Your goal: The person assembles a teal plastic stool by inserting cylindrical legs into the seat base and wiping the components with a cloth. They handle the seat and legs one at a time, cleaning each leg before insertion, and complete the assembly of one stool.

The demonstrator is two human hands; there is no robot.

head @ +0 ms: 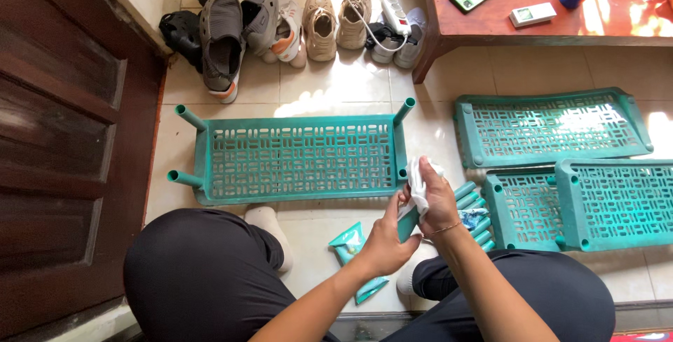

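Observation:
My left hand (pixel 384 242) grips the lower end of a teal plastic tube (pixel 407 221). My right hand (pixel 436 198) presses a white wipe (pixel 416 179) around the tube's upper part, just off the near right corner of a teal slotted shelf panel (pixel 301 159) lying on the tiled floor. That panel has three tube legs fitted, two on its left side and one at the far right corner. Several more teal tubes (pixel 475 212) lie on the floor right beside my right wrist. A teal wipe packet (pixel 354 251) rests on the floor under my left forearm.
Three more teal shelf panels (pixel 554 128) lie on the tiles to the right, two of them overlapping. Several shoes (pixel 280 19) line the far wall. A wooden table (pixel 533 30) with a green phone stands at the top right. A dark wooden door (pixel 63 138) fills the left.

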